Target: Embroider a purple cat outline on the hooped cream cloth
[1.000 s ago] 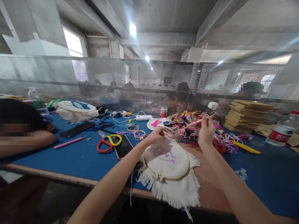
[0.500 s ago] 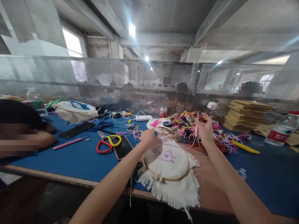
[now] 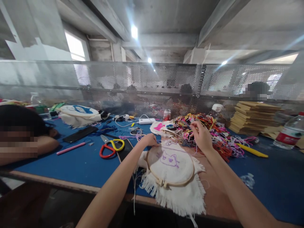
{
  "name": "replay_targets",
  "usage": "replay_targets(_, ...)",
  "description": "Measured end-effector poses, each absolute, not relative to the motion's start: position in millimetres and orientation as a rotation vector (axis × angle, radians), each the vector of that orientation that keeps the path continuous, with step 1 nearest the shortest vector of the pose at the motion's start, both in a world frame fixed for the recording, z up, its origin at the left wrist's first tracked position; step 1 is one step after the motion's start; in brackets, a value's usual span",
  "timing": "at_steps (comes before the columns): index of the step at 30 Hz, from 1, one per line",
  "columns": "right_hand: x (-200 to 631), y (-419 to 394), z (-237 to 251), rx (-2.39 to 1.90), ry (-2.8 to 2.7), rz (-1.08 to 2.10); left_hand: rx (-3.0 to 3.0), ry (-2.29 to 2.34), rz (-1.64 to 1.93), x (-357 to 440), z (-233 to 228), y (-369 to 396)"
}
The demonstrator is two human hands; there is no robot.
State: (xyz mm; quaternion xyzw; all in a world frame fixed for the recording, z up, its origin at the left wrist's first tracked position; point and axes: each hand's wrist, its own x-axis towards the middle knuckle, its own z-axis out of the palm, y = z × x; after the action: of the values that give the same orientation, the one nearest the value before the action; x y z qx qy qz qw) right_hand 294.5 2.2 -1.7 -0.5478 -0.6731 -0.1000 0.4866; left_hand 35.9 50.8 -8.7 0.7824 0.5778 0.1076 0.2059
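Observation:
A round wooden embroidery hoop holds white fringed cloth with a purple cat-like outline stitched on it, lying at the table's front edge. My left hand is closed at the hoop's upper left rim, its fingertips pinched where a purple thread starts across the cloth. To the right and above the hoop, my right hand is closed around a pink-handled punch needle, largely hidden by the fingers. Behind that hand spreads a tangled heap of coloured yarn.
Left of the hoop lie red-and-yellow scissors, a dark phone and a pink pen-like tool. A yellow tool, a water bottle and stacked brown envelopes are at right. A co-worker's arm rests at far left.
My right hand has moved slightly left and lower, turning the punch needle so less of its pink handle shows. My left hand has shifted a little left, uncovering more of the stitched outline.

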Motion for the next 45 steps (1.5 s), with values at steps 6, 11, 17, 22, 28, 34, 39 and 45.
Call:
replay_targets(6, 295.1, 3.8, -4.1, -1.380, -1.650, -0.261, 2.135, 1.603, 0.266, 27.7, -8.8, 51.1)
replay_targets(11, 290.6, 1.5, -2.0, -1.353, -1.642, -0.298, 2.071, 1.610, 0.454, 25.4, -13.5, 54.4)
replay_targets(17, 288.8, 0.1, -1.5, -1.346, -1.622, -0.308, 1.864, 1.510, 0.807, 39.1, -18.4, 56.8)
replay_targets(22, 289.4, -0.1, -1.2, -1.328, -1.619, -0.318, 1.707, 1.225, 0.888, 48.6, -14.6, 52.1)
replay_targets(28, 287.6, -3.0, 0.8, -1.319, -1.632, -0.314, 1.977, 0.965, 0.642, 55.4, -24.0, 47.9)
replay_targets(34, 286.8, -3.6, 0.3, -1.335, -1.626, -0.335, 2.487, 1.241, 0.550, 76.5, -36.7, 47.3)
replay_targets(39, 287.1, -0.2, -3.6, -1.325, -1.627, -0.272, 2.514, 1.491, 0.520, 86.1, -23.7, 59.4)
replay_targets(45, 285.4, 13.3, -7.6, -1.108, -1.354, 0.455, 2.553, 1.742, 0.524, 67.7, -4.6, 55.2)
